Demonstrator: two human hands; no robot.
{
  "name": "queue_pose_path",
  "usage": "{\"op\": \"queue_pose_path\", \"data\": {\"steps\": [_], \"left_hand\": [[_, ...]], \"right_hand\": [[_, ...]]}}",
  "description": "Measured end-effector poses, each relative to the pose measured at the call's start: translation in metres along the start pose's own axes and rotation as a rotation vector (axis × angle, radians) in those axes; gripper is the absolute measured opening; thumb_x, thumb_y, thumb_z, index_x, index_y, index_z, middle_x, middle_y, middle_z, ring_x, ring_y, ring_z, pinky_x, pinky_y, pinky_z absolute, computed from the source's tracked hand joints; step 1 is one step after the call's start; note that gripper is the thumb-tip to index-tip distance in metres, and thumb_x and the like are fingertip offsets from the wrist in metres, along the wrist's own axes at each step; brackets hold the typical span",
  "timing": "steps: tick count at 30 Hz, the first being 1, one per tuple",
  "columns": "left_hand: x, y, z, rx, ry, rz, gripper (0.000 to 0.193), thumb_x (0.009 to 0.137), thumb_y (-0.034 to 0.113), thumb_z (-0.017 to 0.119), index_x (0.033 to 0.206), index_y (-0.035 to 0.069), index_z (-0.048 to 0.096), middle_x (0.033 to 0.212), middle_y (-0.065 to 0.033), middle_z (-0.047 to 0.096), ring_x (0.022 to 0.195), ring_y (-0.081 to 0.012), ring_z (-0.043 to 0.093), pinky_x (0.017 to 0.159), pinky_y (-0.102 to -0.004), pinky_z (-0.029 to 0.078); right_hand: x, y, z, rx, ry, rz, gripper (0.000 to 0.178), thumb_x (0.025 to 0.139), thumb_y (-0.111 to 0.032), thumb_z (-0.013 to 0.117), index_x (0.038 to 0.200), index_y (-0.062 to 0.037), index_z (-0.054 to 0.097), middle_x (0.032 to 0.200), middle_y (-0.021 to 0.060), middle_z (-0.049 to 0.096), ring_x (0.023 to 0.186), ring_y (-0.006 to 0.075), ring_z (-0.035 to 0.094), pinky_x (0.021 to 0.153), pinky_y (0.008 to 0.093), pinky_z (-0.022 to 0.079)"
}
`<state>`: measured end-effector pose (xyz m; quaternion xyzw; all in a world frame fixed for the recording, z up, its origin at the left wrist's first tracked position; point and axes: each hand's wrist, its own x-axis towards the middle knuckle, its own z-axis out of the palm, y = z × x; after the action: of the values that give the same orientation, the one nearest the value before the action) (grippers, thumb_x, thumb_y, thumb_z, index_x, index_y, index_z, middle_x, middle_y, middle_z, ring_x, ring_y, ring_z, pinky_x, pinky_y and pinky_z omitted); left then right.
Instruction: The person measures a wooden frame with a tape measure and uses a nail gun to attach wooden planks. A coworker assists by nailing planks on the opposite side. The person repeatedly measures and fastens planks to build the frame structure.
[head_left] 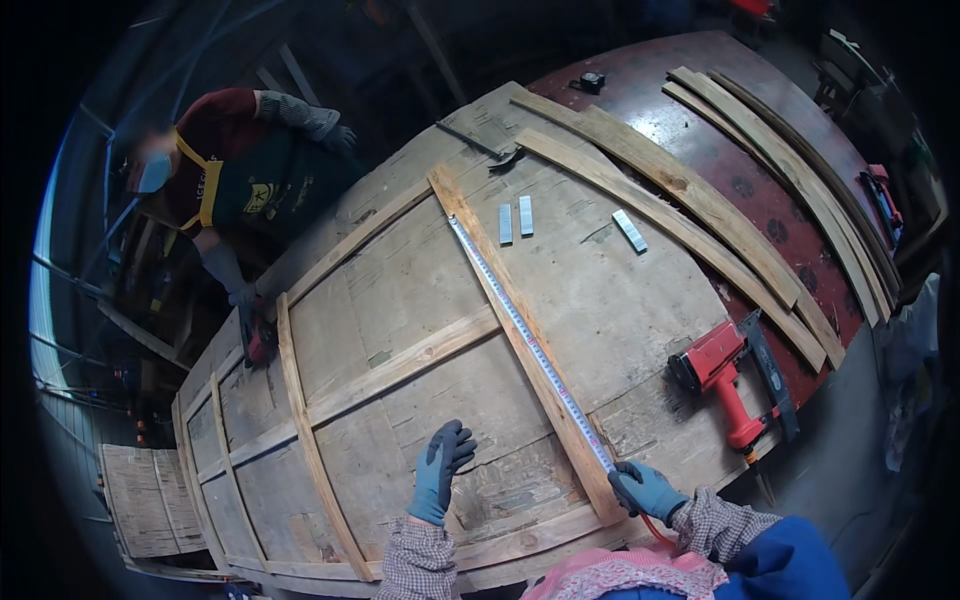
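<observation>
My right hand, in a blue-grey glove, is closed at the near end of a pulled-out tape measure; its case is hidden. The blade runs along a wooden strip to near its far end. Left of the strip, my left hand hovers with fingers apart and nothing in it. Beneath both hands lies a large plywood panel with a grid of wooden battens. By my right wrist a red cord shows.
A red nail gun lies at right. Strips of staples, a hammer and loose slats lie farther off. On the red tabletop sits a second tape measure. At far left a co-worker's gloved hand holds a red-and-black tool.
</observation>
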<state>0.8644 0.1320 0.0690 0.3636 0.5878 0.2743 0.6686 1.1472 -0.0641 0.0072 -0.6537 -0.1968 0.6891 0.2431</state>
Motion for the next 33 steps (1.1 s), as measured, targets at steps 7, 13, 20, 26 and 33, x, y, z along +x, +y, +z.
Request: {"op": "queue_pose_path", "data": {"steps": [7,13,20,26,33], "left_hand": [[0.014,-0.069,0.014,0.057,0.002,-0.028,0.051,0.09,0.036,0.054,0.123,-0.002,0.048,0.111,-0.0146,0.059,0.095,-0.0215,0.061,0.083,-0.031,0.05],[0.009,-0.117,0.008,0.084,-0.051,-0.108,0.048,0.091,0.033,0.054,0.121,-0.005,0.049,0.109,-0.0143,0.06,0.093,-0.0201,0.061,0.083,-0.0297,0.049],[0.008,-0.123,0.007,0.016,-0.022,-0.11,0.042,0.092,0.024,0.053,0.121,-0.006,0.049,0.107,-0.0135,0.06,0.092,-0.0183,0.061,0.083,-0.0271,0.048],[0.01,-0.123,0.021,0.055,-0.012,-0.11,0.045,0.091,0.028,0.056,0.119,-0.006,0.05,0.105,-0.0125,0.06,0.089,-0.0174,0.061,0.08,-0.0274,0.049],[0.036,-0.117,0.032,0.291,0.036,0.053,0.034,0.088,0.013,0.058,0.118,-0.003,0.053,0.113,-0.0131,0.059,0.102,-0.0188,0.057,0.09,-0.0278,0.045]], "right_hand": [[0.12,-0.129,0.03,0.002,0.06,-0.087,0.052,0.086,-0.047,0.051,0.11,-0.0015,0.056,0.067,0.0076,0.058,0.051,0.0148,0.055,0.047,0.0297,0.046],[0.173,-0.195,0.031,-0.213,0.164,-0.094,0.052,0.085,-0.054,0.045,0.092,-0.0048,0.061,0.061,0.0093,0.06,0.05,0.0186,0.059,0.056,0.0309,0.047],[0.203,-0.225,0.035,-0.22,0.135,-0.087,0.051,0.086,-0.052,0.043,0.085,-0.0042,0.059,0.06,0.0083,0.058,0.051,0.0191,0.059,0.054,0.0314,0.047],[0.201,-0.199,0.042,-0.278,0.167,-0.166,0.047,0.087,-0.049,0.047,0.098,-0.0037,0.056,0.06,0.0063,0.057,0.048,0.0161,0.056,0.049,0.0293,0.046],[0.108,-0.132,0.037,-0.202,0.094,0.038,0.054,0.085,-0.047,0.051,0.117,-0.0036,0.052,0.093,0.0181,0.064,0.087,0.0267,0.063,0.081,0.0337,0.046]]}}
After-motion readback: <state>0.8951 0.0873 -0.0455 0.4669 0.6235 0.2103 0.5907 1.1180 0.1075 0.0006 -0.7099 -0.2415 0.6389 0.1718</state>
